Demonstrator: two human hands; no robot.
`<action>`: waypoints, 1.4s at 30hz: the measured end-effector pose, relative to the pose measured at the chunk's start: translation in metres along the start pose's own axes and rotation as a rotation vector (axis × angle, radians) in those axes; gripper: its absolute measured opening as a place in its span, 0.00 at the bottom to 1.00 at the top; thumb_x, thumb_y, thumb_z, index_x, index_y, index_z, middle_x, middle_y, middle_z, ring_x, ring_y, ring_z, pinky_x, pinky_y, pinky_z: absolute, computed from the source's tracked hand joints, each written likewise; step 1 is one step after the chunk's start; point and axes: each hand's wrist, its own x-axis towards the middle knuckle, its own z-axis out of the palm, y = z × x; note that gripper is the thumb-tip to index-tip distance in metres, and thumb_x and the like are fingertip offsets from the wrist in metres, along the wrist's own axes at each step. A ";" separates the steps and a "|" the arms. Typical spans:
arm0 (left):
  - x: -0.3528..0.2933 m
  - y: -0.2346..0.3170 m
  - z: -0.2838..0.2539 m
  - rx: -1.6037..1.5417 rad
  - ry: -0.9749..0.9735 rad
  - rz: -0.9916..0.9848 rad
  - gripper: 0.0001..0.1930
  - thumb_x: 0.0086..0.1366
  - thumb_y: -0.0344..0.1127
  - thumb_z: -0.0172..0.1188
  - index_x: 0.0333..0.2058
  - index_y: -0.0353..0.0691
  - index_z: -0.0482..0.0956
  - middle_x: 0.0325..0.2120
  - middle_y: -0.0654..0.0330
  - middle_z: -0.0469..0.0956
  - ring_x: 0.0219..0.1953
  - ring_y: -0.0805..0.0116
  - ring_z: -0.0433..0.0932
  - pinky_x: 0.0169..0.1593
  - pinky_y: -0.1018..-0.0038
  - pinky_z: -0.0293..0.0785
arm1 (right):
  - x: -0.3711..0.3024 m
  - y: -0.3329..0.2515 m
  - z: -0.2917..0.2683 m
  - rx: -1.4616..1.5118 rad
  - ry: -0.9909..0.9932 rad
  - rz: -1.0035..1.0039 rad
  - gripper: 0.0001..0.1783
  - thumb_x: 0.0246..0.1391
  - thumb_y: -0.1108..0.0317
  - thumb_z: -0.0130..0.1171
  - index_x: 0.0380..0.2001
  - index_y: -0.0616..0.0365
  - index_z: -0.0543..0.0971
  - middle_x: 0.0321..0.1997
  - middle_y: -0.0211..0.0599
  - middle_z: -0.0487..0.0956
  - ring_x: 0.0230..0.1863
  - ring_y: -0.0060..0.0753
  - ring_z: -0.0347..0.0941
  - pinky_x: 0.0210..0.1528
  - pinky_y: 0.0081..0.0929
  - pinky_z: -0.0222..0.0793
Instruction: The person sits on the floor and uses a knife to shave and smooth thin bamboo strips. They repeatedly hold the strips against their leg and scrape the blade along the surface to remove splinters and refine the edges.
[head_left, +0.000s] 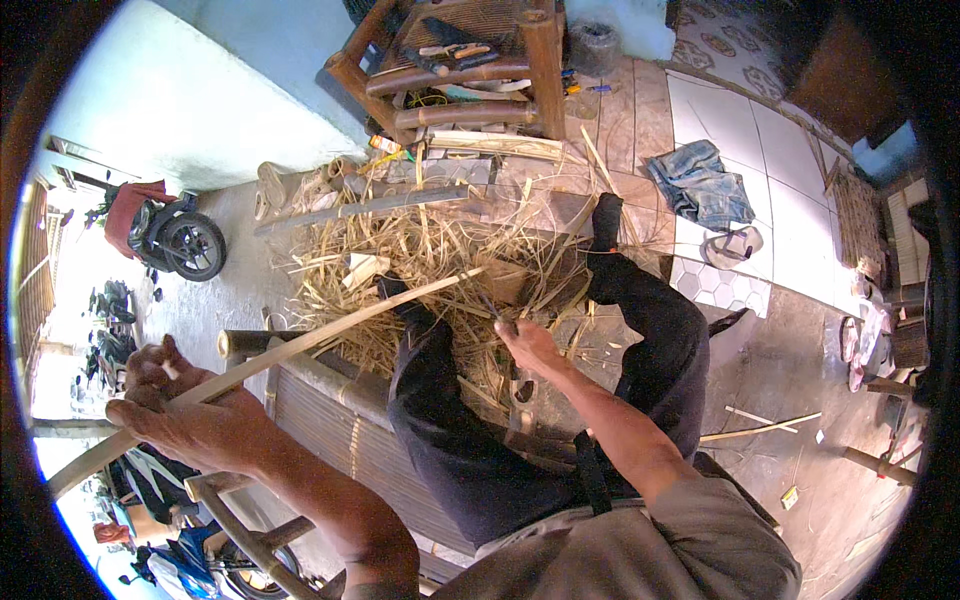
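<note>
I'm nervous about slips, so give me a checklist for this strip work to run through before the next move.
1. Left hand has hold of the long pale strip: ok.
2. Right hand apart from the strip: ok, a gap shows.
3. Thin dark tool at the right hand, edge direction: cannot tell, too small and blurred.
4. Gloves worn: not ok, both hands are bare.
5. Floor around the feet free of litter: not ok, loose shavings are heaped there.
6. Denim garment away from the hands: ok, on the tiles.

I make it two hands [215, 430] [538, 350], one strip [340, 332], one denim garment [705, 185], at least two motorbikes [192, 245] [185, 560], shavings [440, 235] beyond counting.
</note>
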 end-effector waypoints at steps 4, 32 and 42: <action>-0.061 -0.027 0.052 -0.499 -0.089 -0.667 0.26 0.75 0.56 0.31 0.30 0.40 0.65 0.22 0.59 0.68 0.27 0.66 0.70 0.37 0.67 0.72 | 0.014 0.036 0.007 -0.070 0.260 -0.311 0.27 0.61 0.43 0.49 0.39 0.60 0.76 0.23 0.51 0.78 0.25 0.55 0.77 0.31 0.51 0.74; -0.103 -0.145 0.095 -0.476 0.192 -0.806 0.32 0.66 0.71 0.35 0.17 0.50 0.46 0.12 0.71 0.44 0.14 0.77 0.42 0.17 0.77 0.40 | 0.170 0.070 0.066 -0.137 0.040 -0.239 0.32 0.60 0.41 0.51 0.37 0.67 0.75 0.26 0.59 0.77 0.30 0.60 0.76 0.33 0.50 0.71; -0.101 -0.127 0.090 -0.442 0.192 -0.763 0.32 0.68 0.71 0.32 0.20 0.47 0.57 0.12 0.68 0.54 0.13 0.75 0.54 0.17 0.79 0.53 | 0.158 0.084 0.038 -0.050 -0.066 0.129 0.43 0.57 0.31 0.46 0.39 0.71 0.76 0.33 0.63 0.79 0.34 0.59 0.77 0.37 0.50 0.73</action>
